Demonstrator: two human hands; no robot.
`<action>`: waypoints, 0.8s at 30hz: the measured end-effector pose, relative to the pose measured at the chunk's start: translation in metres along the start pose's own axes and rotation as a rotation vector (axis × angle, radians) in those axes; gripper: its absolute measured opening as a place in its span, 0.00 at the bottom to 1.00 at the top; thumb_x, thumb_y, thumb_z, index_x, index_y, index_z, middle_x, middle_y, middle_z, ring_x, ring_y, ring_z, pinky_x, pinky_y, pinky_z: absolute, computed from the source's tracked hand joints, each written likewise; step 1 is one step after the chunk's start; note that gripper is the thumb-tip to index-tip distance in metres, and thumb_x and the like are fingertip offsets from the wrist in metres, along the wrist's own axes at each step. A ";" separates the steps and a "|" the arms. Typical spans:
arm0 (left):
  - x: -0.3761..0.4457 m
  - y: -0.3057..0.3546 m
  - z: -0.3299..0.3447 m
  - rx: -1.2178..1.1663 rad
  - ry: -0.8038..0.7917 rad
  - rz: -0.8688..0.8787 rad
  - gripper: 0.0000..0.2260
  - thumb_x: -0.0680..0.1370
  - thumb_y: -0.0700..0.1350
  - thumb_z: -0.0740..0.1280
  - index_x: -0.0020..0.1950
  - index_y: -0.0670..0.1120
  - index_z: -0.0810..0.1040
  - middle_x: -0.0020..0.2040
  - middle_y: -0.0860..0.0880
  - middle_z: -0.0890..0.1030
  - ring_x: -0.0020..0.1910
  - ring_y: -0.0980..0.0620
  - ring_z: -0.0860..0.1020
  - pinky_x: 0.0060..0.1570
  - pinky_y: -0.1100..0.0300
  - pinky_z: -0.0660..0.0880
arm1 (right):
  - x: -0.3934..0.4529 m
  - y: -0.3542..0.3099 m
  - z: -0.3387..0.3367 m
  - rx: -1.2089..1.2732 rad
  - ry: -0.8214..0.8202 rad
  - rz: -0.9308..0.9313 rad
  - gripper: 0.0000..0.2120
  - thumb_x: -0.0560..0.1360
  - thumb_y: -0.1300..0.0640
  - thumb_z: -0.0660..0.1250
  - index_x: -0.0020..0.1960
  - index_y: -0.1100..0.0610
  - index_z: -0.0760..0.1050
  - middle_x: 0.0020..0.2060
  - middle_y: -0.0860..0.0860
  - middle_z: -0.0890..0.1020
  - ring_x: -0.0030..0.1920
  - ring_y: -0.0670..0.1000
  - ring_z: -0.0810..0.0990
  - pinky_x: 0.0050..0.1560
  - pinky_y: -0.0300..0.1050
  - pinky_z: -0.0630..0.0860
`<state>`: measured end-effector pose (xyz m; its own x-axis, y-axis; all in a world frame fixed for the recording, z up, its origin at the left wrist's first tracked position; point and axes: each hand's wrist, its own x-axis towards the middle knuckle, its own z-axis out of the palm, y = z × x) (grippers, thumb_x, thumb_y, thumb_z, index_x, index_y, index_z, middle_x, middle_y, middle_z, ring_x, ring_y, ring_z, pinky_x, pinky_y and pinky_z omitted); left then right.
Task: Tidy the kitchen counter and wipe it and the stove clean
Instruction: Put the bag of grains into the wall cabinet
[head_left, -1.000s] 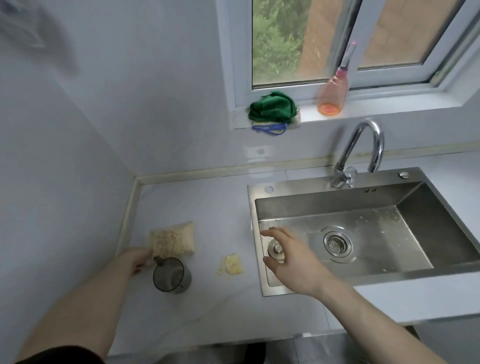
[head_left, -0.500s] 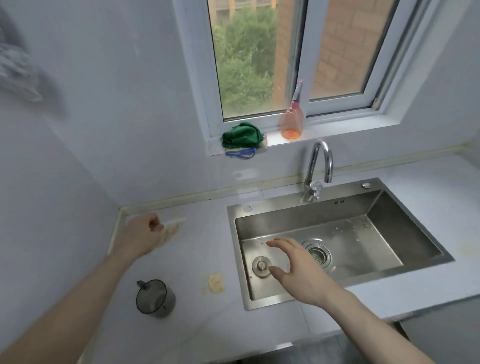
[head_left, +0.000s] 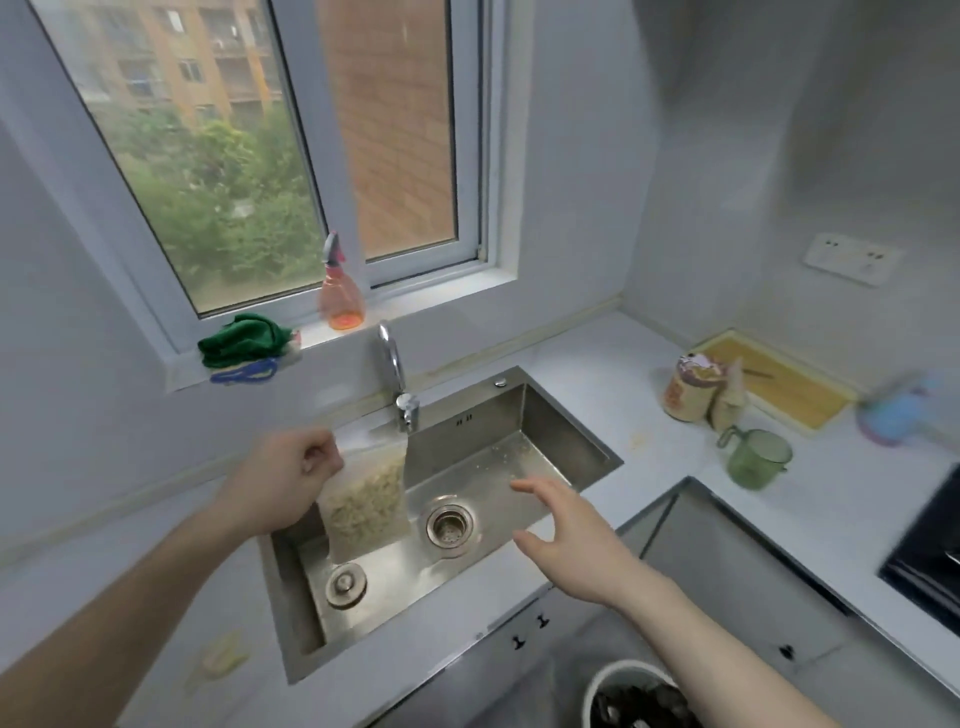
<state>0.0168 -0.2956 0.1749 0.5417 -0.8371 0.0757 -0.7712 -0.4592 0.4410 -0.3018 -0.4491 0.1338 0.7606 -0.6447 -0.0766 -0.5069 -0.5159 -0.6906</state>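
Left grip (head_left: 291, 478) pinching only the top corner of the clear food bag (head_left: 366, 506) over the sink (head_left: 566, 415), right grip (head_left: 566, 535) spread empty: risk of slipping, spilling.

Blue object (head_left: 906, 413) at right of counter (head_left: 613, 374): motion-blurred, identity unreadable. Stove (head_left: 930, 551) cut by right edge; only a dark corner shows. Bin (head_left: 631, 696) cut by bottom edge, contents indistinct. Yellowish scrap (head_left: 223, 657) on counter at left: blurred. Left hand (head_left: 283, 478) covers the bag (head_left: 366, 501) top; bag hides part of sink (head_left: 566, 410) floor. Jar (head_left: 691, 387) label illegible.
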 end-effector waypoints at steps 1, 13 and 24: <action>0.004 0.021 0.009 -0.011 -0.017 0.043 0.12 0.77 0.47 0.73 0.36 0.54 0.75 0.35 0.52 0.80 0.37 0.54 0.78 0.37 0.59 0.73 | -0.008 0.011 -0.011 0.004 0.019 0.017 0.25 0.79 0.50 0.67 0.74 0.44 0.66 0.70 0.37 0.67 0.68 0.38 0.67 0.68 0.35 0.62; 0.044 0.228 0.103 0.069 -0.123 0.317 0.08 0.78 0.53 0.69 0.40 0.54 0.75 0.33 0.55 0.78 0.36 0.58 0.75 0.38 0.57 0.72 | -0.105 0.135 -0.123 0.011 0.240 0.235 0.25 0.78 0.52 0.68 0.74 0.45 0.67 0.70 0.40 0.68 0.71 0.41 0.67 0.72 0.38 0.61; 0.130 0.339 0.189 0.196 -0.261 0.558 0.06 0.78 0.48 0.65 0.42 0.55 0.74 0.40 0.57 0.78 0.43 0.50 0.77 0.44 0.53 0.77 | -0.125 0.209 -0.188 0.015 0.354 0.384 0.25 0.78 0.51 0.67 0.74 0.46 0.67 0.72 0.41 0.68 0.71 0.42 0.67 0.69 0.35 0.60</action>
<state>-0.2380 -0.6160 0.1655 -0.0386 -0.9991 0.0159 -0.9736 0.0412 0.2243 -0.5788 -0.5827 0.1338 0.3361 -0.9383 -0.0808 -0.7144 -0.1981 -0.6711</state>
